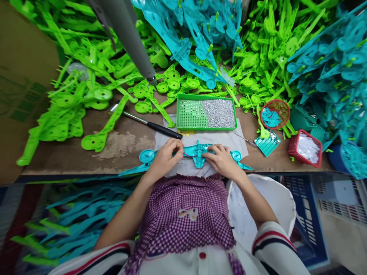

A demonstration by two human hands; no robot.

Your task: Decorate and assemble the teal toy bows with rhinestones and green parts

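A teal plastic part [197,153], long with round ends, lies across a white cloth [200,139] at the near edge of the workbench. My left hand [165,157] is closed on its left half, fingers pinched near the centre where a thin red wire shows. My right hand [221,158] presses down on the right half with fingers curled over it. Just behind the part sits a green tray [183,113], half filled with small silvery screws.
Heaps of green [86,88] and teal plastic parts [338,72] cover the bench's back and sides. A black-handled screwdriver [149,124] lies left of the tray. A red basket [305,148], round orange basket [276,112] and small teal tray [267,143] stand right. A grey pole [129,38] hangs overhead.
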